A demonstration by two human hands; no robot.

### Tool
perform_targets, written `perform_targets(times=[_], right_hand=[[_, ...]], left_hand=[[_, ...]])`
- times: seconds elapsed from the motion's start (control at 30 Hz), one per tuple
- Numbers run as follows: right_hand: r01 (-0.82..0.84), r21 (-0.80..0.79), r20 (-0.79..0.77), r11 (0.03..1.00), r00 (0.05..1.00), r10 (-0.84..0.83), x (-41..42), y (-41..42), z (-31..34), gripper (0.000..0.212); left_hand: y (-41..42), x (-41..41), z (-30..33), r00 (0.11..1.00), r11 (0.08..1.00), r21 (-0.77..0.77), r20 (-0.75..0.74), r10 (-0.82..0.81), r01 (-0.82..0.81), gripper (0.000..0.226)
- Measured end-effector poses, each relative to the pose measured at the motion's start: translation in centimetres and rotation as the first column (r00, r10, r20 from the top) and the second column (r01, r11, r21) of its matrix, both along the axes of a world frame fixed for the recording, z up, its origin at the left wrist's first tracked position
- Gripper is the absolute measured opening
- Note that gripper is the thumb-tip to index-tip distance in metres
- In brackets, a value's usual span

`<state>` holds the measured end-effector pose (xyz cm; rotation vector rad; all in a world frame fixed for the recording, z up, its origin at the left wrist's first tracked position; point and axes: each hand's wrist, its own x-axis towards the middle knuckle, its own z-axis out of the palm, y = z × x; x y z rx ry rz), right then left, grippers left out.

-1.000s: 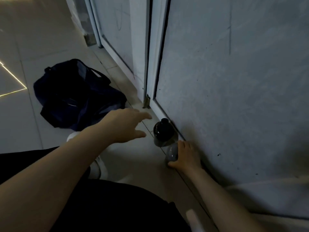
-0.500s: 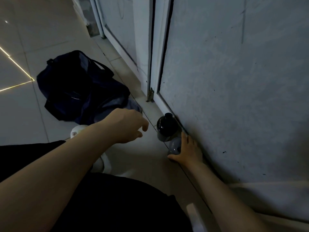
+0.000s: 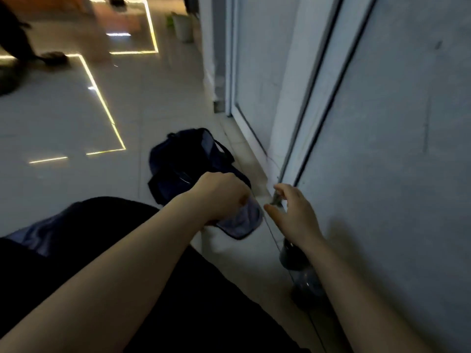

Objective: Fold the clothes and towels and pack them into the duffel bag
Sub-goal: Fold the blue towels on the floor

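Your right hand [image 3: 293, 212] has let go of the shaker bottle [image 3: 300, 271] and now hovers above it, fingers loosely spread, holding nothing. Your left hand [image 3: 219, 197] has moved from empty air to gripping a blue-grey flap of the duffel bag [image 3: 183, 164] (likely pulling it open for packing). The bag lies on the floor [image 3: 76, 118], just beside the door frame [image 3: 288, 138]; that frame hems it in on its right, while the open floor lies to its left.
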<state>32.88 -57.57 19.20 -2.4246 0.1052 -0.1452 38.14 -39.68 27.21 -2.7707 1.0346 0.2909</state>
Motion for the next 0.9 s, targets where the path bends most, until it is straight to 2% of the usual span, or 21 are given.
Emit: perform_targets(times=[0.07, 0.17, 0.33, 0.47, 0.6, 0.67, 0.7, 0.77, 0.83, 0.9], right_hand=[[-0.087, 0.004, 0.089, 0.996, 0.992, 0.087, 2.1, 2.7, 2.7, 0.043], [-0.211, -0.052, 0.152, 0.976, 0.964, 0.216, 5.1, 7.0, 6.3, 0.034], [-0.405, -0.084, 0.183, 0.910, 0.892, 0.414, 9.2, 15.1, 10.0, 0.028], [-0.520, -0.124, 0.136, 0.845, 0.835, 0.534, 12.5, 21.2, 10.8, 0.027], [-0.646, -0.176, 0.027, 0.742, 0.751, 0.660, 16.5, 27.5, 10.5, 0.027], [-0.732, -0.267, -0.065, 0.627, 0.663, 0.746, 18.1, 31.3, 10.1, 0.030], [-0.779, -0.327, -0.125, 0.536, 0.597, 0.792, 18.7, 33.4, 9.8, 0.032], [-0.861, -0.410, -0.282, 0.302, 0.434, 0.856, 19.6, 37.8, 8.8, 0.037], [-0.878, -0.476, -0.443, 0.052, 0.291, 0.848, 20.5, 41.9, 7.1, 0.042], [-0.840, -0.515, -0.591, -0.170, 0.205, 0.780, 21.3, 45.6, 4.6, 0.045]], left_hand=[[3.1, 1.3, 1.7, 0.992, 0.987, -0.117, 0.032, 0.118, -0.114, 0.018], [8.8, 2.2, 5.1, 0.957, 0.910, -0.321, 0.040, 0.289, -0.261, 0.018], [17.9, 2.4, 7.3, 0.866, 0.793, -0.415, 0.021, 0.499, -0.447, 0.020], [23.0, 4.1, 5.7, 0.823, 0.763, -0.358, -0.024, 0.568, -0.538, 0.023], [29.8, 5.4, 4.1, 0.792, 0.791, -0.088, 0.033, 0.610, -0.606, 0.031], [34.2, 5.4, 3.1, 0.751, 0.751, 0.013, 0.032, 0.659, -0.660, 0.033], [36.6, 5.3, 2.1, 0.717, 0.717, 0.040, 0.011, 0.697, -0.696, 0.034], [41.2, 4.6, -0.7, 0.615, 0.617, 0.062, -0.057, 0.787, -0.784, 0.033], [45.3, 3.5, -4.7, 0.499, 0.513, 0.079, -0.144, 0.855, -0.855, 0.024], [48.6, 2.3, -9.0, 0.407, 0.437, 0.126, -0.209, 0.889, -0.890, 0.012]])
